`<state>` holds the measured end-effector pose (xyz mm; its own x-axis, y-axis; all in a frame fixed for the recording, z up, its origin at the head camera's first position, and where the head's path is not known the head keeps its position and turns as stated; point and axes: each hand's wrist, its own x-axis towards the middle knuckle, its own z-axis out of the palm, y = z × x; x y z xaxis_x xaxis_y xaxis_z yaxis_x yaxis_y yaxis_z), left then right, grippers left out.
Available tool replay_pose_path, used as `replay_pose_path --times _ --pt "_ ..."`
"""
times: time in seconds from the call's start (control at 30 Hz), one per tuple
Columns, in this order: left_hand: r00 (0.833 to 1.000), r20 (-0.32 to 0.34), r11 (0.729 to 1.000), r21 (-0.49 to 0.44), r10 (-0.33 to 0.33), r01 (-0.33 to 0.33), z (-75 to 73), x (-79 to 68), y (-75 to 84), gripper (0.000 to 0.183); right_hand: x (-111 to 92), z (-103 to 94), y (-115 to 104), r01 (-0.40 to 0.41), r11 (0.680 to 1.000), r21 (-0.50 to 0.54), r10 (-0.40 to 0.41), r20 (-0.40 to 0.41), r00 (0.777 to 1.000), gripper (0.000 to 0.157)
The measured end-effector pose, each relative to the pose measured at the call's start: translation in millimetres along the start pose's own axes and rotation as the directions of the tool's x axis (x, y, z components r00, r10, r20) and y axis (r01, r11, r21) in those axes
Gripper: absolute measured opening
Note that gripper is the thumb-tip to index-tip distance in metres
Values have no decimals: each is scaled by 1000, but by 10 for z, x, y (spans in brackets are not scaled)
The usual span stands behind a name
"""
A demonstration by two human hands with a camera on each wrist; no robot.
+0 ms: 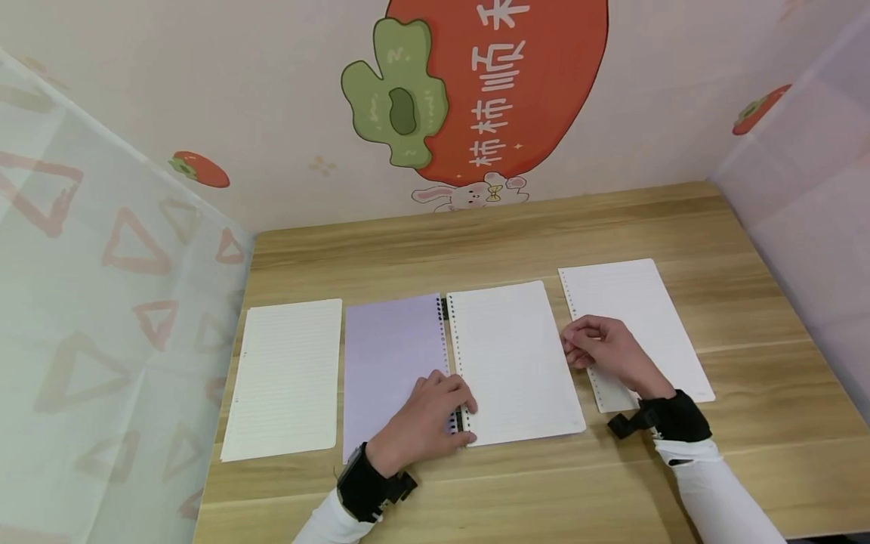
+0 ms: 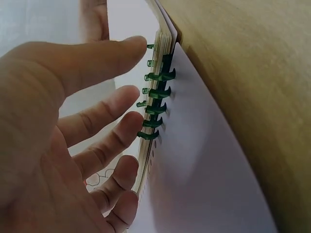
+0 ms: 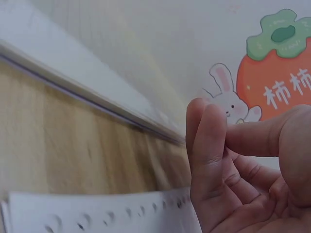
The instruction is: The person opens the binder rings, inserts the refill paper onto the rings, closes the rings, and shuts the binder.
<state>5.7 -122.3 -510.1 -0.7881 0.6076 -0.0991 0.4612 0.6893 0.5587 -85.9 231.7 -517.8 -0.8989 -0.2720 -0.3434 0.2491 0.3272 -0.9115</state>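
Observation:
A loose-leaf notebook lies open, its purple cover [image 1: 387, 363] on the left and a stack of white lined pages [image 1: 513, 363] on the right. Dark green binder rings [image 2: 156, 92] run along the punched edge between them. My left hand [image 1: 428, 415] is over these rings, fingers loosely bent and spread, fingertips close to the rings and page edge. At the stack's right edge is my right hand [image 1: 608, 351], above the left side of a separate punched stack of white paper [image 1: 646, 317]. Its thumb meets the curled forefinger [image 3: 209, 145], with nothing visible between them.
Left of the cover lies another stack of cream lined paper [image 1: 285, 378]. All of it rests on a wood-grain table [image 1: 476, 499]. Behind stands a wall with a printed persimmon and rabbit [image 1: 472, 195], and pale curtain-like sheets [image 1: 122, 302] close off both sides.

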Motion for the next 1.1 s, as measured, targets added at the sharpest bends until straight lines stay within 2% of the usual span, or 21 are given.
replay_pose_path --times 0.3,0.47,0.6,0.77,0.9,1.0,1.1 --pt "999 24 1000 -12 26 -26 -30 33 62 29 -79 -212 -21 41 999 16 -40 -46 998 38" --pt "997 17 997 26 75 -75 -58 42 93 28 -134 -311 -26 58 998 -10 -59 -82 995 38" --pt "994 11 993 59 106 -106 -90 119 122 27 -202 -420 -19 81 995 -53 -87 -132 987 39" --pt "993 -34 987 117 115 -111 -136 327 217 26 -298 -597 26 106 981 -165 -144 -235 961 39" --pt "986 -68 979 151 150 -139 -149 554 341 29 -369 -738 72 85 946 -312 -192 -331 924 41" --pt "983 -61 973 167 172 -160 -125 735 435 34 -421 -826 111 46 916 -399 -211 -381 900 43" --pt "983 -25 964 200 184 -175 -77 907 538 39 -459 -902 153 11 910 -414 -196 -407 892 48"
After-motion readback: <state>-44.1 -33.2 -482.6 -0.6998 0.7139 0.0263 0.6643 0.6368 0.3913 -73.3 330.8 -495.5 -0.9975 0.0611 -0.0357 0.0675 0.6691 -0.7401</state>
